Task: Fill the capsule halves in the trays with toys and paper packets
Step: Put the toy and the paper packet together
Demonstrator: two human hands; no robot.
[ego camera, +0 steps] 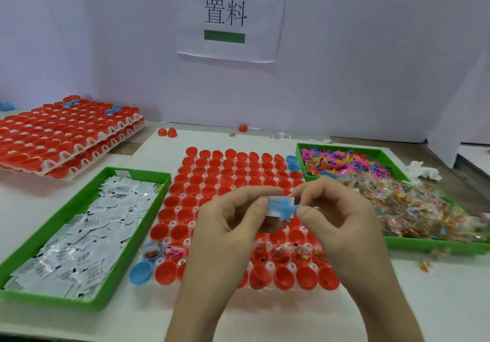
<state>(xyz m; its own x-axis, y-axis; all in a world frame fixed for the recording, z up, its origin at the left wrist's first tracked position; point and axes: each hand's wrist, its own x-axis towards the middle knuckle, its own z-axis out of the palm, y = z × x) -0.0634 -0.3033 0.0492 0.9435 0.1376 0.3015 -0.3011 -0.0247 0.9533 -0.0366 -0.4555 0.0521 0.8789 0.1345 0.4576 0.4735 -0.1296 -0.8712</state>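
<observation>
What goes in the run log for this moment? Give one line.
left hand + right hand: pinching small blue plastic toy with white paper packet | above tray of red capsule halves | most empty

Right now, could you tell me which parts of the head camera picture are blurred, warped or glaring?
In the head view, lighting is soft and even, with no harsh glare; the wide lens bows the stacked capsule trays at far left; the clear toy bags in the right green bin smear with blur towards the frame edge; the blue toy and paper packet between both hands' fingers look slightly soft.
</observation>
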